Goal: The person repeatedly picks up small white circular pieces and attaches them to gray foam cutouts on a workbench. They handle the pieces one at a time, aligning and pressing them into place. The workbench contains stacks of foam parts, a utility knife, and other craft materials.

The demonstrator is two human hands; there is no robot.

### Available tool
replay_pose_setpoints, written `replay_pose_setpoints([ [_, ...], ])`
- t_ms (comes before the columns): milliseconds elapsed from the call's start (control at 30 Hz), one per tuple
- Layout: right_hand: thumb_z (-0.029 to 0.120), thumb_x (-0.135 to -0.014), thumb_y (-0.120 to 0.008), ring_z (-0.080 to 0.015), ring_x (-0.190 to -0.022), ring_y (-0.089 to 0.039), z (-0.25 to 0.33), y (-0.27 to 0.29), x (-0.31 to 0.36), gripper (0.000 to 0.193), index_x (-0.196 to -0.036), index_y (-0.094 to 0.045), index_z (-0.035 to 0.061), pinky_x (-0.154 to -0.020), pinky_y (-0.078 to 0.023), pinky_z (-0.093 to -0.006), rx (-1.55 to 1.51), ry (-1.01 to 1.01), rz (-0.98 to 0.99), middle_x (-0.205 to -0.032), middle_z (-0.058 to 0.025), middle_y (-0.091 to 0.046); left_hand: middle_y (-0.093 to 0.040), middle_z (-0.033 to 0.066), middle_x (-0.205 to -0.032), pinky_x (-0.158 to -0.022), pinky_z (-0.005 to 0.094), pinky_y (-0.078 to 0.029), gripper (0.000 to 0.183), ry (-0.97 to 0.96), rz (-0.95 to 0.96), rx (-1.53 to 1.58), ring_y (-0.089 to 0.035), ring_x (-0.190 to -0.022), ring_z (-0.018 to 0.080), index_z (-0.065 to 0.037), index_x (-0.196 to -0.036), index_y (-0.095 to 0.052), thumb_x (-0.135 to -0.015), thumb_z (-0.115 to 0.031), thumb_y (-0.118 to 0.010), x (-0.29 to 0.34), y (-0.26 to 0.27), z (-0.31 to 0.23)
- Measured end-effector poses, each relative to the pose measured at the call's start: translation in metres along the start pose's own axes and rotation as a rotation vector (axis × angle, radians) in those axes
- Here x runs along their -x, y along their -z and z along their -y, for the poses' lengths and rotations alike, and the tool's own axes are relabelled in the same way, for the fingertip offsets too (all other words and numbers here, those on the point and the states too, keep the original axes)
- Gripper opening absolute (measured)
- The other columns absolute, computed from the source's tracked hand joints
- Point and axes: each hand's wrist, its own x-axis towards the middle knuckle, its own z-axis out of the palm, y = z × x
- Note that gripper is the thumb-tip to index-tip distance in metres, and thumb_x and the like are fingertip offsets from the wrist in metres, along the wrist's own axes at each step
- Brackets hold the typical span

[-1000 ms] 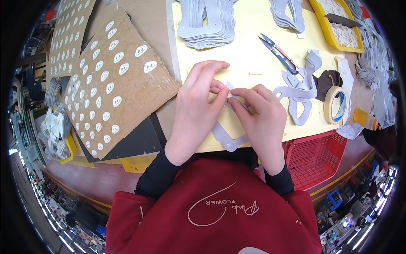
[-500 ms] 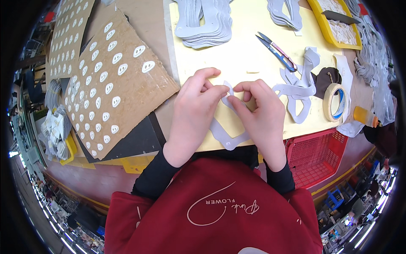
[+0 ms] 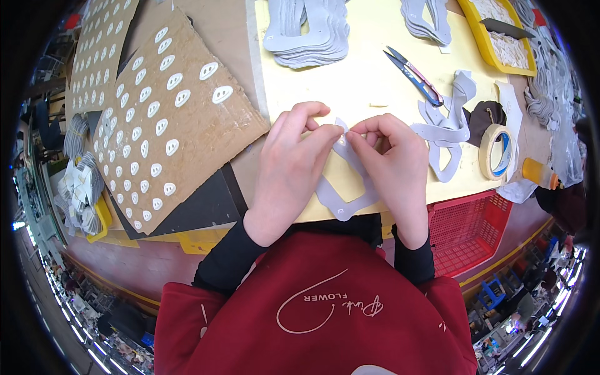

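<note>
Both hands at frame centre pinch one grey cutout [image 3: 342, 190], a thin flat flexible piece with curved edges and open middle, lying on the yellow bench [image 3: 369, 62] and overhanging its near edge. Left hand [image 3: 292, 165] closed on the piece's top end with thumb and fingers; right hand [image 3: 390, 159] pinches the same end, fingertips nearly touching the left's. Upper left: brown cardboard sheet [image 3: 156, 119], rough, covered in rows of small white ovals. Top centre: stack of matching grey cutouts [image 3: 306, 34]. Right of hands: more loose grey pieces [image 3: 447, 128], snips [image 3: 412, 75] with blue and red handles, roll of pale tape [image 3: 499, 152]. Upper right: yellow tray [image 3: 480, 37]. Lower right: red mesh basket [image 3: 469, 228] below the bench edge.
</note>
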Motion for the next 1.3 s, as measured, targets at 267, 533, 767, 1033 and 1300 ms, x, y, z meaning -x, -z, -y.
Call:
replay_pose_setpoints([
  [267,0.015,-0.082,-0.077,-0.0160,-0.061,-0.062,0.005,-0.001,-0.003,0.010,-0.081,-0.072,0.0068,-0.057,-0.048,-0.0314,0.067,-0.042,0.027,-0.068,-0.0017,-0.065,-0.065,0.0061,-0.113,-0.078,0.0334,-0.052,0.015,0.001,0.002,-0.002,-0.062,-0.085,0.0193,-0.004,-0.094,-0.073,-0.079,-0.001,-0.075,0.001,-0.001,0.000],
  [533,0.008,-0.084,-0.077,-0.0036,-0.059,-0.054,0.003,0.002,-0.009,0.010,-0.083,-0.072,-0.0003,-0.054,-0.043,-0.0216,0.003,0.005,0.071,-0.065,0.0015,-0.062,-0.063,0.0081,-0.114,-0.082,0.0356,-0.052,0.015,0.042,0.012,0.149,-0.062,-0.089,0.0226,-0.003,-0.097,-0.073,-0.082,-0.001,-0.074,0.002,0.002,0.002],
  [767,0.006,-0.085,-0.076,-0.0003,-0.058,-0.050,-0.004,0.011,-0.010,0.009,-0.082,-0.071,-0.0014,-0.052,-0.038,-0.0185,-0.108,-0.020,0.168,-0.066,0.0039,-0.061,-0.062,0.0080,-0.115,-0.085,0.0370,-0.052,0.015,0.076,0.012,0.214,-0.062,-0.094,0.0244,-0.002,-0.098,-0.073,-0.083,-0.001,-0.073,0.004,0.001,0.002],
  [1033,0.006,-0.084,-0.075,-0.0022,-0.057,-0.051,0.003,0.010,-0.013,0.010,-0.080,-0.070,-0.0015,-0.052,-0.040,-0.0203,-0.012,-0.042,0.177,-0.064,0.0025,-0.061,-0.063,0.0087,-0.115,-0.082,0.0339,-0.051,0.017,0.050,-0.009,0.176,-0.062,-0.091,0.0221,-0.003,-0.098,-0.074,-0.082,-0.004,-0.075,0.004,0.000,0.004],
  [1300,0.009,-0.078,-0.070,-0.0164,-0.058,-0.066,0.013,0.004,-0.014,0.010,-0.072,-0.068,0.0017,-0.058,-0.051,-0.0306,0.149,0.049,0.130,-0.060,-0.0070,-0.065,-0.063,0.0079,-0.116,-0.083,0.0339,-0.051,0.016,0.065,-0.005,0.189,-0.062,-0.093,0.0230,-0.004,-0.099,-0.074,-0.082,-0.004,-0.075,0.004,0.000,0.004],
])
